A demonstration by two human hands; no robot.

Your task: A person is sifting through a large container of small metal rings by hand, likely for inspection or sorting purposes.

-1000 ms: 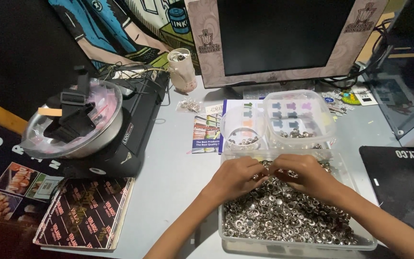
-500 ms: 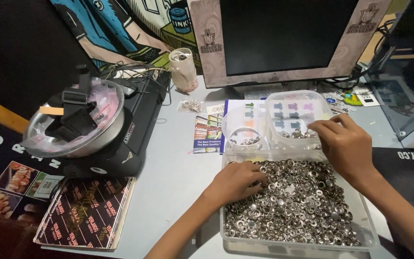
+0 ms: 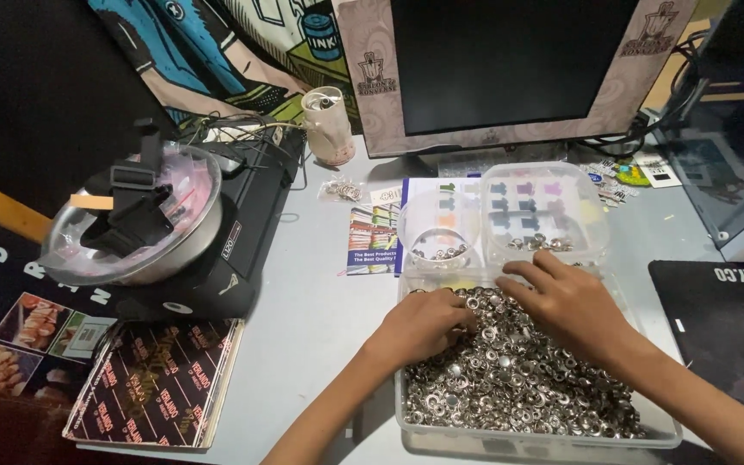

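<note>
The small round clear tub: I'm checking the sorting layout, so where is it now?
In the head view, the small round clear tub sits right of centre on the table, just behind the big tray of metal rings, left of the square tub.

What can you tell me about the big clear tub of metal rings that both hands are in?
The clear plastic tub is a shallow rectangle standing flat on the grey table, nearly full of small shiny silver metal rings. Two smaller clear containers sit against its far edge. The left hand digs into the rings at its near-left side; the right hand lies spread over them, fingers at the far edge.

Head-worn view, steeply down, close over desk (image 3: 303,327)
</note>
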